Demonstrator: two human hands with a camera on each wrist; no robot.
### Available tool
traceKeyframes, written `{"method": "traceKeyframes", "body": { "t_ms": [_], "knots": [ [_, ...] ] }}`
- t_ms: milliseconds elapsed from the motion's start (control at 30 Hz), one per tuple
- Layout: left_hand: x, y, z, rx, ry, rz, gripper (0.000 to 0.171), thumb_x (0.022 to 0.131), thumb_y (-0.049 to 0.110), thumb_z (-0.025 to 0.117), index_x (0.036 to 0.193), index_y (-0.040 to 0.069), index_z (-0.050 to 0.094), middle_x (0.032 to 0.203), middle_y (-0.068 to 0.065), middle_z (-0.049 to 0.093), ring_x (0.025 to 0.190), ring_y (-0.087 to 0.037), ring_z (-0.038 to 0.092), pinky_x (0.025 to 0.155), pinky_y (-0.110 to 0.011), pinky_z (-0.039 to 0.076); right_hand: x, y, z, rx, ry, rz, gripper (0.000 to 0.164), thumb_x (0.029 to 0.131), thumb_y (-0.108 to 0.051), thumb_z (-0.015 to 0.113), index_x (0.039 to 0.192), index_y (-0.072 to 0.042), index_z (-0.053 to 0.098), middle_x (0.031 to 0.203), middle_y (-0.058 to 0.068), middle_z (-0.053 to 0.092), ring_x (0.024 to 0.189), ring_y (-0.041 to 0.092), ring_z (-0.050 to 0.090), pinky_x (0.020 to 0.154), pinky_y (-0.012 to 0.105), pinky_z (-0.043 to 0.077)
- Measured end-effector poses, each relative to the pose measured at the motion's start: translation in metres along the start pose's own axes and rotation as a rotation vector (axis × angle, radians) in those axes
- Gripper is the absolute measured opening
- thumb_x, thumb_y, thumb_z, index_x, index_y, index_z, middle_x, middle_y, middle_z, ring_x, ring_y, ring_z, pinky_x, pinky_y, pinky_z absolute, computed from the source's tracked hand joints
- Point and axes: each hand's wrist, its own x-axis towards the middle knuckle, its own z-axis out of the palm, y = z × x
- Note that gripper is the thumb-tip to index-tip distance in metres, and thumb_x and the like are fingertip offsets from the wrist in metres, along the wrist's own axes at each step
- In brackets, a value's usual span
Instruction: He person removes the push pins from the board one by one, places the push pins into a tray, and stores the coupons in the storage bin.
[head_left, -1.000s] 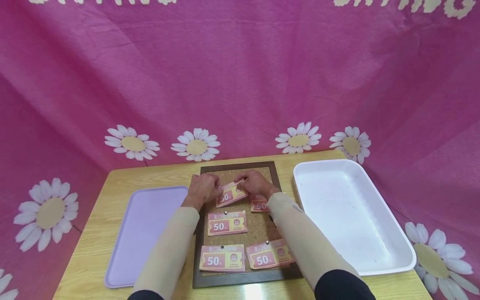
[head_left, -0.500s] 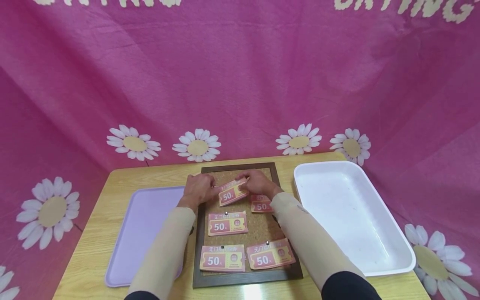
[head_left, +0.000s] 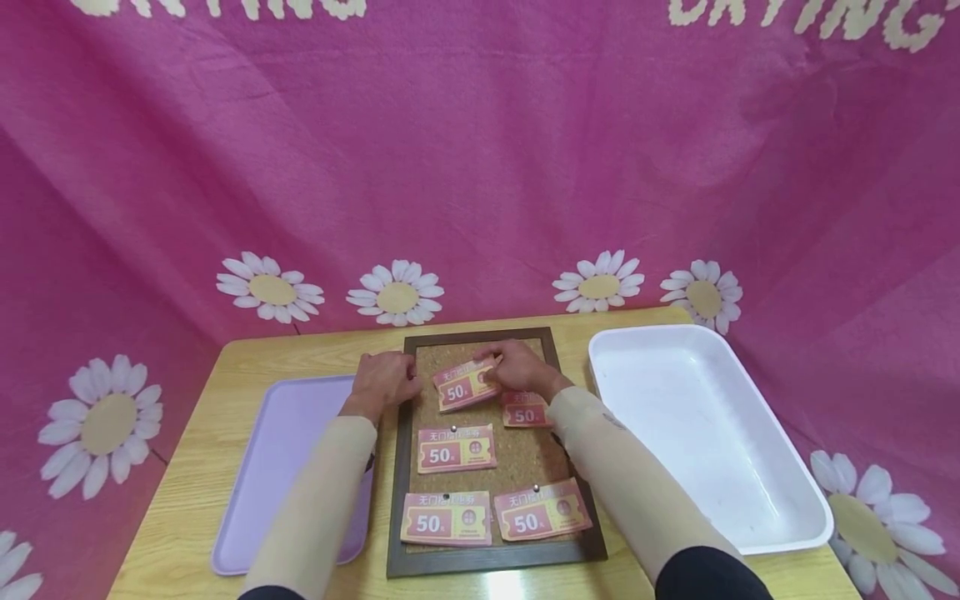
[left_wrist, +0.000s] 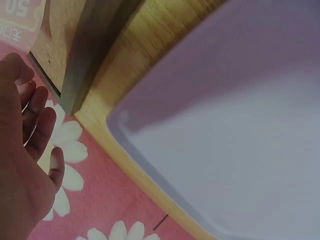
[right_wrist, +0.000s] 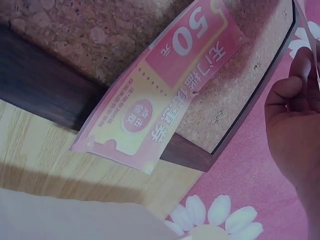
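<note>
My right hand [head_left: 517,367] pinches the right end of a pink and yellow "50" coupon [head_left: 461,385], tilted over the upper part of a brown-framed corkboard [head_left: 517,450]. In the right wrist view only a thin edge of that coupon shows at the fingers. At the board's upper left frame is my left hand [head_left: 384,382], fingers curled; a tiny pin-like glint shows between thumb and forefinger in the left wrist view. Another coupon [right_wrist: 160,90] lies across the board's right frame, partly hidden by the right arm in the head view.
Three more coupons, among them the middle one [head_left: 456,448], hang from push pins lower on the board. A flat purple tray [head_left: 258,483] lies left of it on the wooden table [head_left: 187,467]. A deep white tray [head_left: 697,433] stands at right. Behind rises a pink curtain [head_left: 480,167].
My left hand has moved left, off the tilted coupon and toward the purple tray. The right hand still holds the coupon in nearly the same spot.
</note>
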Motion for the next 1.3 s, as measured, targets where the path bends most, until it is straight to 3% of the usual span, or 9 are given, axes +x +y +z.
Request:
{"method": "traceKeyframes", "body": {
  "t_ms": [600, 833, 1067, 1300],
  "knots": [
    [-0.009, -0.023, -0.008, -0.019, -0.068, -0.045, 0.014, 0.078, 0.035, 0.063, 0.076, 0.021, 0.063, 0.07, 0.005, 0.06, 0.072, -0.017, 0.054, 0.078, -0.043, 0.041, -0.008, 0.01, -0.013, -0.02, 0.014, -0.035, 0.039, 0.082, -0.01, 0.066, 0.121, -0.013, 0.066, 0.117, 0.011, 0.063, 0.079, 0.015, 0.056, 0.066, 0.026, 0.046],
    [-0.013, -0.031, -0.01, -0.035, -0.048, -0.034, 0.012, 0.076, 0.033, 0.062, 0.077, 0.021, 0.064, 0.071, 0.005, 0.061, 0.073, -0.017, 0.055, 0.079, -0.045, 0.042, -0.009, 0.013, -0.021, -0.042, 0.007, -0.024, 0.04, 0.082, -0.016, 0.068, 0.123, -0.018, 0.066, 0.116, 0.01, 0.064, 0.081, 0.017, 0.058, 0.069, 0.027, 0.047],
    [-0.017, -0.04, -0.007, -0.021, 0.011, 0.013, 0.013, 0.073, 0.032, 0.06, 0.076, 0.021, 0.065, 0.073, 0.006, 0.064, 0.072, -0.015, 0.057, 0.072, -0.041, 0.045, -0.01, 0.021, -0.028, -0.097, 0.018, -0.072, 0.042, 0.08, -0.015, 0.069, 0.122, -0.015, 0.066, 0.116, 0.011, 0.065, 0.086, 0.019, 0.06, 0.073, 0.029, 0.049],
    [-0.025, -0.048, -0.007, -0.035, 0.048, 0.013, 0.015, 0.072, 0.031, 0.06, 0.078, 0.019, 0.067, 0.076, 0.004, 0.065, 0.072, -0.016, 0.057, 0.07, -0.04, 0.046, -0.014, 0.026, -0.034, -0.095, 0.022, -0.069, 0.043, 0.079, -0.015, 0.069, 0.122, -0.017, 0.066, 0.119, 0.01, 0.064, 0.088, 0.02, 0.06, 0.075, 0.03, 0.049]
  ]
}}
